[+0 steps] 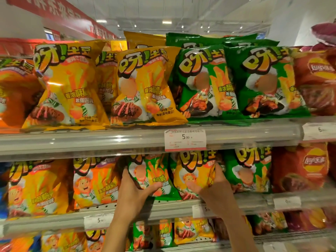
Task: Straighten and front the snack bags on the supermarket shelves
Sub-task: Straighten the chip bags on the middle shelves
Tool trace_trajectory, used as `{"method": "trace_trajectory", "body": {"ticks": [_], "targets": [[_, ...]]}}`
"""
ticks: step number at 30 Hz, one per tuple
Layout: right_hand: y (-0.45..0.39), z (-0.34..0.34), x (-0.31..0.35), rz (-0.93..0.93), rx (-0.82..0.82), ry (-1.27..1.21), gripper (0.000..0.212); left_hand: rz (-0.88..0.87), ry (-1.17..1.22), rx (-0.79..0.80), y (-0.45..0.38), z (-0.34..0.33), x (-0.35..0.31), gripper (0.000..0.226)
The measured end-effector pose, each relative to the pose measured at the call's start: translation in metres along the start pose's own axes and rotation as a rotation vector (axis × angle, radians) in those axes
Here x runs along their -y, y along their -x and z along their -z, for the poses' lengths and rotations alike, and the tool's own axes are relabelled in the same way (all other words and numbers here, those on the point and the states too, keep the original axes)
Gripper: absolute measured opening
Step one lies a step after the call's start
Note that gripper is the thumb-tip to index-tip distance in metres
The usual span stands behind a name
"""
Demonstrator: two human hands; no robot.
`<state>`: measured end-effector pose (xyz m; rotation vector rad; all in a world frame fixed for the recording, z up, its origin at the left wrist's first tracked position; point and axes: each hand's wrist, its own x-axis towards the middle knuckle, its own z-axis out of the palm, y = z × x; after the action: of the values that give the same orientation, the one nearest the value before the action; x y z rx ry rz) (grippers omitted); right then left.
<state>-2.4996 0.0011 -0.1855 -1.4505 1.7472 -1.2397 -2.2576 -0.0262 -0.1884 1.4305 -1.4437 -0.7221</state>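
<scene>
Snack bags on the middle shelf [163, 206] are in hand, two at once; left hand [135, 194] grips a green bag [154, 177] by its lower left corner, thumb across the front, fingers curled round behind the edge; right hand [215, 192] grips a yellow bag [192, 175] just beside it, thumb pressed on the lower front, fingers [218, 171] wrapped over the right edge; both bags stand upright, touching each other, bottoms at the shelf lip; forearms rise from the bottom of the view, crossing a lower shelf of small mixed bags [190, 231], blurred.

Same shelf, left of the hands: an orange bag [94, 180] and a yellow one [36, 186], upright, faces forward; right of the hands: another green bag [249, 170], then a red crisps bag [300, 166].

Price tag [185, 140] reading 5.90 is clipped on the rail of the upper shelf [91, 140], directly above the held bags.

Upper shelf, further back: two yellow bags at front, the left one [67, 84] and the middle one [147, 86] both tilted; two green bags [201, 82] [267, 82] lean right, overlapping; more bags stacked behind them; red crisps bag [316, 80] at far right.

Beyond: red hanging banner [60, 13] upper left, ceiling lights [167, 22].
</scene>
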Motion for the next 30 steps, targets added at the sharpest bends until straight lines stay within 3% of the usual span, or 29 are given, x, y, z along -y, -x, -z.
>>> {"method": "trace_trajectory", "body": {"ticks": [5, 9, 13, 20, 24, 28, 30], "targets": [[-0.015, 0.001, -0.006, -0.061, 0.082, 0.013, 0.073, 0.120, -0.002, 0.117, -0.022, 0.007, 0.010, 0.102], [-0.019, 0.000, -0.006, -0.041, 0.156, -0.039, 0.067, 0.002, 0.043, 0.231, -0.031, 0.012, 0.011, 0.064], [-0.017, -0.002, -0.007, -0.006, 0.148, -0.078, 0.065, -0.090, 0.095, 0.203, -0.027, 0.012, 0.009, 0.037], [-0.009, -0.005, 0.017, 0.062, 0.038, 0.058, 0.099, -0.085, 0.071, 0.181, -0.031, 0.024, 0.016, 0.051], [-0.009, 0.001, 0.031, -0.025, 0.034, 0.210, 0.088, 0.064, 0.056, 0.111, -0.030, 0.028, 0.022, 0.078], [0.005, 0.019, 0.029, -0.063, 0.022, 0.146, 0.102, 0.094, 0.060, 0.111, -0.027, 0.024, 0.019, 0.089], [0.017, 0.031, 0.022, -0.043, 0.006, 0.113, 0.080, 0.077, 0.068, 0.089, -0.025, 0.019, 0.013, 0.093]]}}
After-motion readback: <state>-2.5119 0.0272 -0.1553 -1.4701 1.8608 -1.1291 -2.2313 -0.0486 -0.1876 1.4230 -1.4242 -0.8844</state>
